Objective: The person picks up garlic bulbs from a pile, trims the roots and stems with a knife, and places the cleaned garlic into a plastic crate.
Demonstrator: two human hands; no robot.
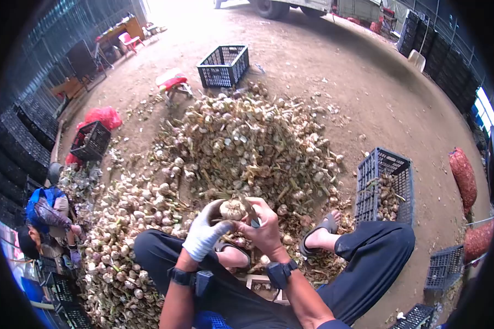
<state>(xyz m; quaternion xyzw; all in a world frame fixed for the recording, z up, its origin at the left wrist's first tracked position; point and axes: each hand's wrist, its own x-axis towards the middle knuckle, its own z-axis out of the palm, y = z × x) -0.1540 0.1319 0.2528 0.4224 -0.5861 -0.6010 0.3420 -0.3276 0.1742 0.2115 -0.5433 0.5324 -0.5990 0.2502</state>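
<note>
My left hand (206,227), in a white glove with grey fingers, grips a pale garlic bulb (233,210) above my lap. Close against the bulb's right side, my bare right hand (260,222) is closed around a small knife (251,211), of which a short grey length shows. The fingers of both hands meet just below the bulb. Behind them rises a heap of garlic with dry stalks (247,137). To the left spreads a pile of cleaner, trimmed-looking bulbs (118,247).
Black crates stand at the far side (223,77), on the left (90,141) and, holding some garlic, on the right (362,189). A low stool with a red-and-white top (171,80) is beyond the heap. Another person (49,214) crouches at left. Red mesh sacks (462,178) stand right.
</note>
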